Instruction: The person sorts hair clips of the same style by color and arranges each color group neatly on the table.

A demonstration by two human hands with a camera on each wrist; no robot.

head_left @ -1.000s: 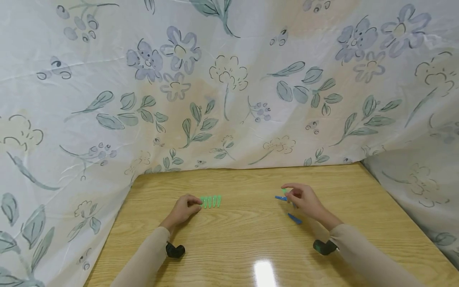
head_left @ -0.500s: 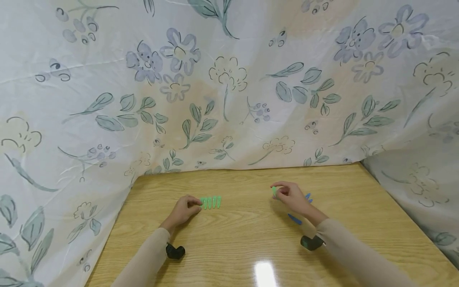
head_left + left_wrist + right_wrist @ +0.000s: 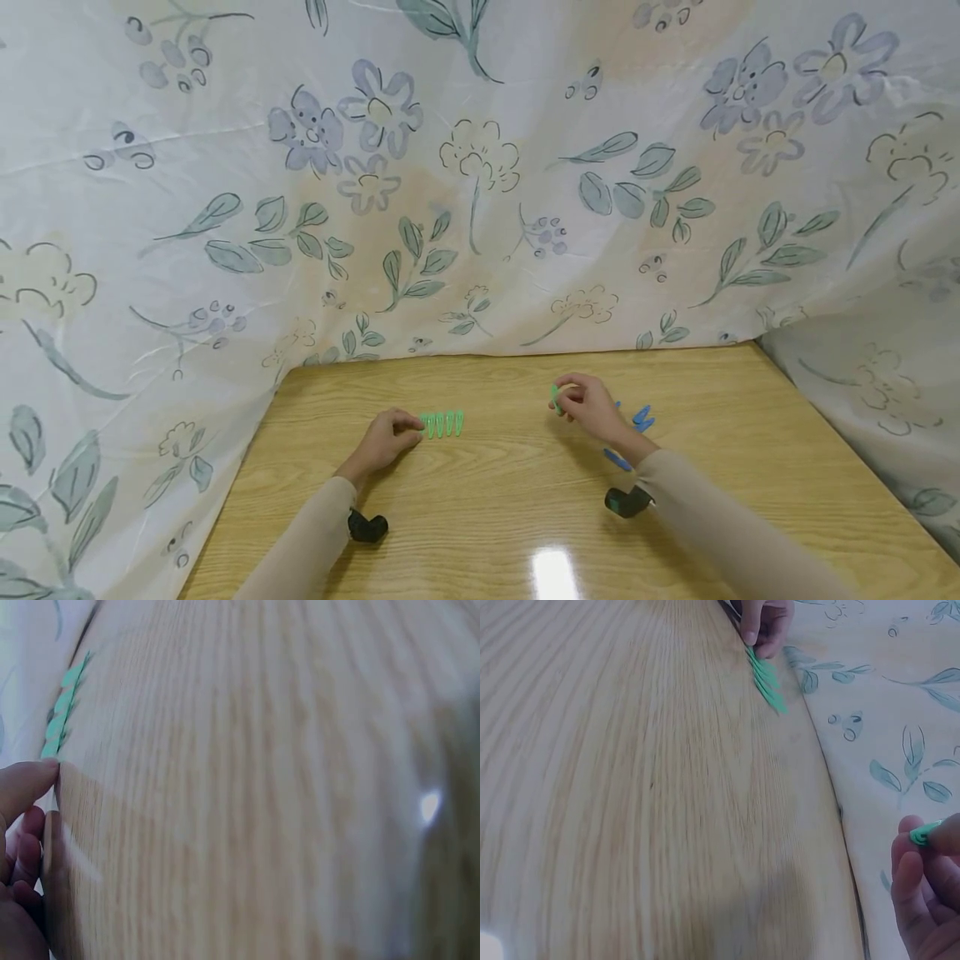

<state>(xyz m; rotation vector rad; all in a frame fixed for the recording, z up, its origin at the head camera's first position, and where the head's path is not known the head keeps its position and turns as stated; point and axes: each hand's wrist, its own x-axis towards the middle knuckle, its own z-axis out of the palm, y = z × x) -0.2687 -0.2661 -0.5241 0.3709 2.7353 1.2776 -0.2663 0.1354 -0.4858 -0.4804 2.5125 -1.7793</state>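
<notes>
Green clip (image 3: 555,398), one: slim, small, held clear of the bench (image 3: 480,504) in the right hand (image 3: 590,408), its grip pinching the piece between thumb and fingers; clip roughly upright, slightly tilted, partly covered by fingertips. Handling, by estimate: very light, probably stiff, smooth enough to slip or twist under a loose pinch, not notably fragile. Best hold: across the flat sides near the middle, between thumb and forefinger, pressed moderately, leaving both ends free. Row of green clips (image 3: 440,426), about five showing, of like form: laid side by side on the bench, near-parallel, well apart to the left of the held piece; any one best lifted by its long edges, as neighbours sit close. Left hand (image 3: 384,440): fingertips and thumb at the row's left end, overlapping the last clip; whether this grip pinches it or merely touches it, cannot tell. Blue clips (image 3: 617,459), several: scattered on the bench beside and beyond the right wrist, some partly hidden.
</notes>
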